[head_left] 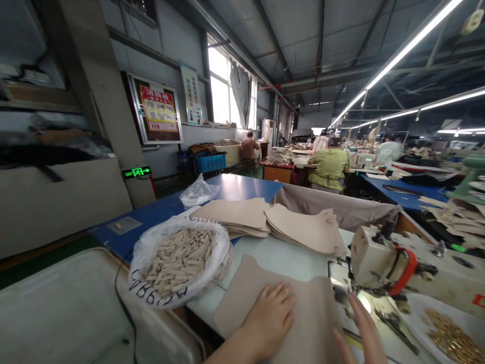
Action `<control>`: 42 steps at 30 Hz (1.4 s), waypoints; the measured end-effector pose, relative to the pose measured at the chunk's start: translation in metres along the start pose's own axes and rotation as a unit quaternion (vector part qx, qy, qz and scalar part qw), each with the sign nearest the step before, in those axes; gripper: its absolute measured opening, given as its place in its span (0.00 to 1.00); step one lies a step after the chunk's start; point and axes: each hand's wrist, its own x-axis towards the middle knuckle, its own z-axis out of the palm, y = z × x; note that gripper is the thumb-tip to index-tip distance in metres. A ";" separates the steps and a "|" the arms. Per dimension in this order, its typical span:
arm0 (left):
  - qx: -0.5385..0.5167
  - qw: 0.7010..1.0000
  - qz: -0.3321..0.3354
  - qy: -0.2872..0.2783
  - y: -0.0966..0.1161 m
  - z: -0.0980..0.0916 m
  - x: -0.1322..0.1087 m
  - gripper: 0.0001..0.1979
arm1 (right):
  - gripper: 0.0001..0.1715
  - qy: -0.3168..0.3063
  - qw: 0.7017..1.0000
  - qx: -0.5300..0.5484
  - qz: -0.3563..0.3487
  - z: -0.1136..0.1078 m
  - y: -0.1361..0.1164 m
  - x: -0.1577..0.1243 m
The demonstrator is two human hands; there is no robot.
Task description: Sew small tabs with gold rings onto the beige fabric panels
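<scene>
My left hand (270, 316) lies flat, fingers stretched, on a flat beige cut piece (240, 290), which looks like fabric or leather. Beside that piece's right edge is my right hand (364, 331), fingers extended and apart, partly cut off by the bottom of the view. Whether it touches the edge I cannot tell. Just beyond its fingertips stands a white sewing machine (373, 255) with a red-orange guard and a lit needle area. Two stacks of similar beige pieces, a left stack (233, 215) and a right stack (303, 230), lie farther back on the pale tabletop.
A white bag (138, 253) full of small beige strips stands at left. A white dish (413, 308) of small gold-coloured metal parts sits at lower right. A large pale bin (56, 308) is at lower left. Behind the blue table (250, 186), a person in green (329, 167) sits.
</scene>
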 end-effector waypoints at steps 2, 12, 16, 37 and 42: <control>0.000 1.000 0.016 -0.001 -0.001 -0.001 0.001 0.21 | 0.29 -0.064 0.984 -0.090 -0.143 0.006 0.002 0.009; 0.037 0.937 -0.131 0.323 -0.058 -0.101 -0.035 0.17 | 0.39 -0.248 0.921 -0.277 -0.116 0.043 -0.003 0.005; 0.100 0.891 -0.324 0.301 -0.098 -0.149 -0.047 0.15 | 0.41 -0.241 0.921 -0.296 -0.077 0.049 -0.008 0.007; 0.017 0.906 -0.367 0.211 -0.126 -0.172 -0.062 0.21 | 0.35 -0.260 0.932 -0.240 -0.076 0.041 -0.025 0.011; 0.148 0.912 -0.229 0.307 -0.090 -0.146 -0.045 0.22 | 0.35 -0.280 0.949 -0.143 0.010 0.029 -0.048 0.018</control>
